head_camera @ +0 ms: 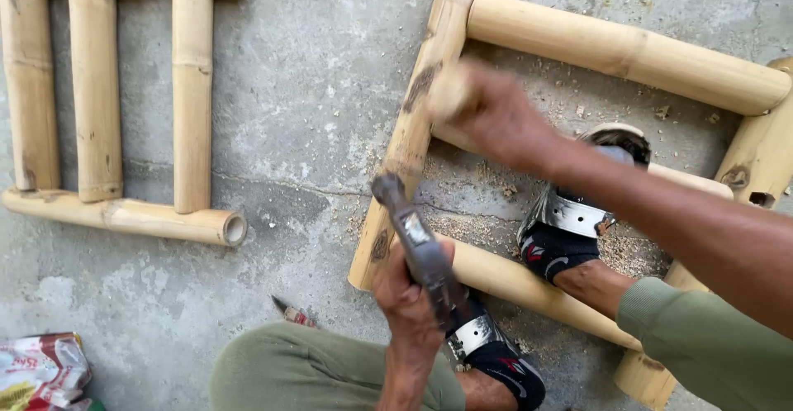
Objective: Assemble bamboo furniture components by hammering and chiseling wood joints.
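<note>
My left hand grips the handle of a dark metal hammer, whose head points up and away, just beside the long side pole of a bamboo frame lying on the concrete floor. My right hand, blurred by motion, reaches across the frame and holds a short pale bamboo peg against that pole near a dark scorch mark. My two feet in black and silver sandals rest on and between the frame's crossbars.
A second bamboo frame with several upright poles lies at the far left. A small red-handled blade lies by my knee. Sawdust covers the floor inside the frame. A crumpled printed bag sits at the bottom left.
</note>
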